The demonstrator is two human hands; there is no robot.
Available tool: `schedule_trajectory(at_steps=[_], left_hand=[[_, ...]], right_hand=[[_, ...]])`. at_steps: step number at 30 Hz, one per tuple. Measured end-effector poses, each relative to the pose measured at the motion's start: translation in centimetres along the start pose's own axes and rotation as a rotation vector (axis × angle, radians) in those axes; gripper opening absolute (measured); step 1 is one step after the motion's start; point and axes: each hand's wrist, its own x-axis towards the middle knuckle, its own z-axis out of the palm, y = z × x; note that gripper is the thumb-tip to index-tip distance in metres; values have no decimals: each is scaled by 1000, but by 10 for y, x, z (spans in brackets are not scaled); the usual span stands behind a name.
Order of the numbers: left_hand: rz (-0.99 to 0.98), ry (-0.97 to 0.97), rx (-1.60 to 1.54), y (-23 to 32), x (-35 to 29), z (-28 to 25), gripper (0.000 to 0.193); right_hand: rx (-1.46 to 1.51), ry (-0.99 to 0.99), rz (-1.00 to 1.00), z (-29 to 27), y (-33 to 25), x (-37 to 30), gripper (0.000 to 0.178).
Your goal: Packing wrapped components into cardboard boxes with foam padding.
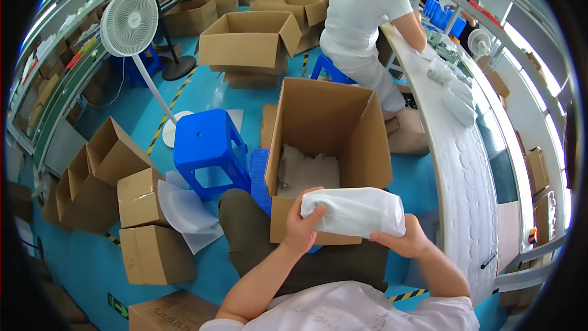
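Note:
Between both hands I hold a white wrapped package [355, 211], an oblong bundle in thin white wrapping, above my lap. My left hand [302, 224] grips its left end, thumb across the front. At the lower right corner, my right hand [405, 238] closes on the other end. What lies inside the wrapping is hidden. Just beyond the package stands an open cardboard box [324, 107] with its flaps up. In the bottom of that box, a pale wrapped bundle [308, 173] is partly visible.
To the right runs a long white workbench [462, 184] with wrapped items [456, 95] farther along. A blue stool [208, 141] and a white fan [130, 21] stand left. Cardboard boxes [147, 251] and clear plastic sheets [187, 208] lie nearby. A seated person [361, 18] works ahead.

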Motion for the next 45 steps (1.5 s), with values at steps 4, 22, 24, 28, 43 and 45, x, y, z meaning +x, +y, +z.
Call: schedule_trajectory(at_steps=[4,22,24,28,43,45], left_hand=[[-96,-199,114,15,21,-20,53],[691,-203,1826,21,21,-61,52],[670,-207,1806,22,21,-63,52],[640,-231,1810,23,23,-57,56],[496,-254,1818,27,27,-62,59],[499,-250,1822,27,31,-61,59]], right_hand=[[366,-443,313,3,-32,33,50],[-974,-887,502,71,-20,308,41],[-1280,-1111,498,96,23,334,39],[-1562,-1301,-276,116,136,371,27],[-1660,-584,-982,137,257,378,20],[-1624,-551,-1014,137,262,384,21]])
